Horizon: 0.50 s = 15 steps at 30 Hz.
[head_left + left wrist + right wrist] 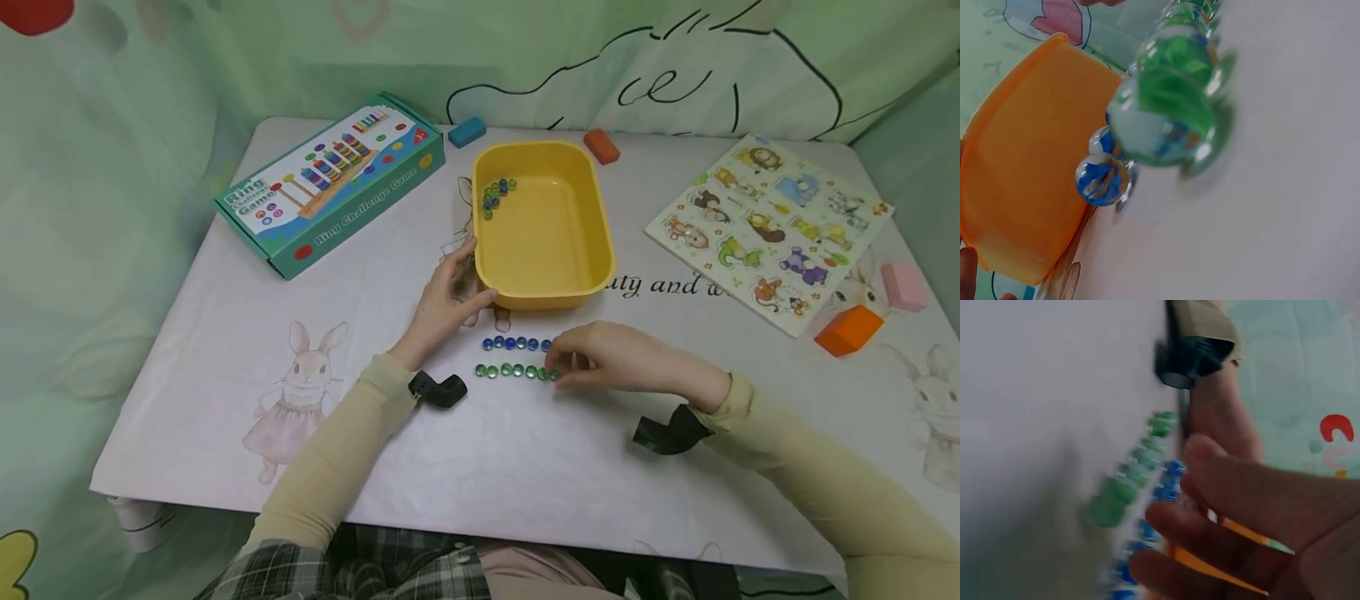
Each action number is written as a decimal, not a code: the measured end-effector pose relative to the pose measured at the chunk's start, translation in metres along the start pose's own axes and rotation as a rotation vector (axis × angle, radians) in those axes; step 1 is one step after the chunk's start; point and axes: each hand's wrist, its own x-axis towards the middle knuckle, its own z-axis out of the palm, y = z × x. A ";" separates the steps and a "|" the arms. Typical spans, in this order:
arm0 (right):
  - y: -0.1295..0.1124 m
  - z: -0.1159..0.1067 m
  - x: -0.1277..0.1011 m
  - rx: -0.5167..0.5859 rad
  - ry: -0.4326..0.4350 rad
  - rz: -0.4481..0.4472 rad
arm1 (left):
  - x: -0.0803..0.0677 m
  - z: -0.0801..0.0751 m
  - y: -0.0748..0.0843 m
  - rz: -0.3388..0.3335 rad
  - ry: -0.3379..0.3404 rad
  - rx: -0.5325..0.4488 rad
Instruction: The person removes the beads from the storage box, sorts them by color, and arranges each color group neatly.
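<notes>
My left hand [442, 304] rests at the near left corner of a yellow tub [546, 302], thumb by the near wall and fingers along the left side. In front of the tub lie two rows of glass marbles: blue marbles [511, 343] farther away and green marbles [507, 369] nearer. At the right end of both rows is my right hand [618, 358], its bent fingertips right over the last marbles. Thumb and fingers [1179, 525] stand apart in the right wrist view, with no marble visible in their grasp. More marbles [491, 200] sit inside the tub's left side.
A green Ring Challenge Game box [337, 183] lies at the back left. To the right is an animal puzzle board [772, 221], with orange [849, 331] and pink [904, 286] blocks by it. Blue [467, 132] and red-orange [602, 146] blocks lie behind the tub.
</notes>
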 end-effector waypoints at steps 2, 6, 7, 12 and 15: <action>-0.004 -0.012 0.005 0.010 -0.058 -0.030 | 0.000 0.000 0.000 -0.001 0.000 0.000; -0.008 -0.038 0.017 0.063 -0.126 -0.070 | 0.000 0.000 -0.002 0.002 -0.001 -0.008; -0.008 -0.045 0.021 0.081 -0.137 -0.072 | 0.001 0.000 -0.002 0.001 -0.001 -0.011; 0.001 -0.074 0.045 0.132 -0.138 -0.081 | 0.001 0.000 -0.002 -0.007 -0.004 -0.009; 0.010 -0.087 0.060 0.149 -0.125 -0.050 | 0.001 0.001 -0.002 -0.008 -0.003 -0.001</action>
